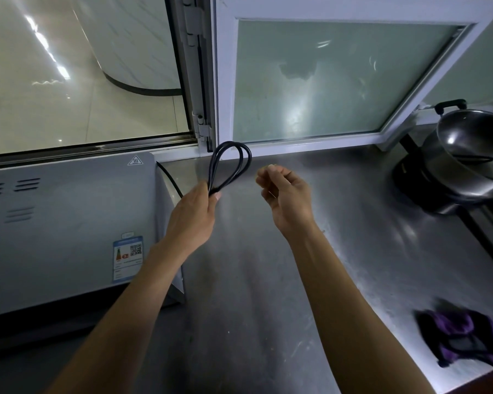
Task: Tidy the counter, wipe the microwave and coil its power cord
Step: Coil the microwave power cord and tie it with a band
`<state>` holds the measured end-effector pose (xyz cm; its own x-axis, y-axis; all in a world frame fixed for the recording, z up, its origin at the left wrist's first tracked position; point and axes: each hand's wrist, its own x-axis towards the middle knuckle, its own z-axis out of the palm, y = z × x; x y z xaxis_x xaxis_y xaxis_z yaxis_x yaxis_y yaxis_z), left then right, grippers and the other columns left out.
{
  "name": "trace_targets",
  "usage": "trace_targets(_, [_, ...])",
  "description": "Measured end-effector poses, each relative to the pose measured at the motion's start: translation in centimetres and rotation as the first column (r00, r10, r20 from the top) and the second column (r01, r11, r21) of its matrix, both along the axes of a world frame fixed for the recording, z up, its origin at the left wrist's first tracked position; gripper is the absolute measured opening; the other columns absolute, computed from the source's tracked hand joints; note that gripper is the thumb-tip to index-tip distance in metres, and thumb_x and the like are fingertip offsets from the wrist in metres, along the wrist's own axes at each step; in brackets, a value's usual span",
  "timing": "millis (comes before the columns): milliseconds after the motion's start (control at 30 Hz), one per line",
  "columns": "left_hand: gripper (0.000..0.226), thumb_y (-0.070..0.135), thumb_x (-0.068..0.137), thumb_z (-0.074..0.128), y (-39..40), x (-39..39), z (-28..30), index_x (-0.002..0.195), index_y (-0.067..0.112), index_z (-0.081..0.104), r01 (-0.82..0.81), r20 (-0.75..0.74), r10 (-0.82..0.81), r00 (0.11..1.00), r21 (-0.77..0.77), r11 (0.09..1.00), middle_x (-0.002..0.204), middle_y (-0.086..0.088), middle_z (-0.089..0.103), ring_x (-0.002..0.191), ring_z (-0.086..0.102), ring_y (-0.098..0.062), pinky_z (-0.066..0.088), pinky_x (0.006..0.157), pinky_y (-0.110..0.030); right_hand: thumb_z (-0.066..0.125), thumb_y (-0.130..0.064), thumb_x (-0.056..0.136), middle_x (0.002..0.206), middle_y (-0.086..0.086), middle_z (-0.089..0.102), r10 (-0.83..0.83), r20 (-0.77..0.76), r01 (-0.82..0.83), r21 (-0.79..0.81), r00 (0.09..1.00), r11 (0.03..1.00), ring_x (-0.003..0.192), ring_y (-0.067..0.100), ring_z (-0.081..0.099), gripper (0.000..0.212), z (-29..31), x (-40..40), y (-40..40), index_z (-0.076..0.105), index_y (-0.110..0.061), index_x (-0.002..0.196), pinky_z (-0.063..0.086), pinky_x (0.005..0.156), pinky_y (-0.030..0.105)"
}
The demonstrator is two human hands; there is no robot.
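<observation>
A grey microwave point(69, 217) stands at the left of the steel counter point(254, 280), its vented top facing me. Its black power cord point(231, 163) runs from behind the microwave's right side up into my left hand point(195, 211), which grips the cord folded into two upright loops. My right hand point(286, 194) hovers just right of the loops, fingers loosely curled, holding nothing I can see. A purple and black cloth point(461, 336) lies crumpled at the counter's right front.
A steel pot with a black handle point(467, 155) sits on a black stove at the right. A frosted window in a white frame point(325, 81) rises behind the counter. The opening at back left shows a tiled floor point(69, 95).
</observation>
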<state>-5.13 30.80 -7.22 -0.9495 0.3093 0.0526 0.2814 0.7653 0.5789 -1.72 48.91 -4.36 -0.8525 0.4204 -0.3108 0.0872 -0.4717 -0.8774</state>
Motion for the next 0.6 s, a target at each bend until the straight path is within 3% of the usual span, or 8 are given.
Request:
trace_targets(100, [0.027, 0.036, 0.106, 0.037, -0.08, -0.11, -0.4, 0.096, 0.013, 0.047, 0.006, 0.001, -0.006, 1.0, 0.009, 1.0, 0.084, -0.004, 0.056, 0.078, 0.056, -0.025, 0.034, 0.065, -0.034, 0.057, -0.013, 0.1, 0.086, 0.008, 0.071, 0.003, -0.033, -0.005, -0.058, 0.999, 0.998, 0.078, 0.017, 0.069, 0.005, -0.12, -0.13, -0.02, 0.06, -0.011, 0.095, 0.05, 0.069, 0.025])
trace_targets(400, [0.027, 0.037, 0.106, 0.037, -0.01, -0.49, -0.63, 0.095, 0.014, 0.046, 0.013, 0.005, -0.013, 1.0, 0.001, 1.0, 0.084, -0.004, 0.056, 0.075, 0.059, -0.024, 0.035, 0.063, -0.034, 0.048, -0.02, 0.105, 0.112, 0.022, 0.07, 0.028, -0.086, -0.034, -0.073, 0.996, 0.997, 0.109, 0.032, 0.069, 0.028, -0.03, 0.17, 0.02, 0.063, 0.003, 0.105, 0.057, 0.093, 0.037])
trace_targets(600, [0.027, 0.036, 0.106, 0.037, -0.11, -0.56, -0.93, 0.096, 0.013, 0.047, 0.032, -0.006, -0.033, 0.999, -0.004, 0.999, 0.084, -0.004, 0.056, 0.076, 0.059, -0.025, 0.036, 0.063, -0.036, 0.048, -0.018, 0.105, 0.109, 0.02, 0.071, 0.014, -0.097, -0.022, -0.085, 0.995, 0.996, 0.113, 0.03, 0.067, 0.026, 0.07, 0.37, 0.21, 0.063, -0.004, 0.089, 0.054, 0.096, 0.037])
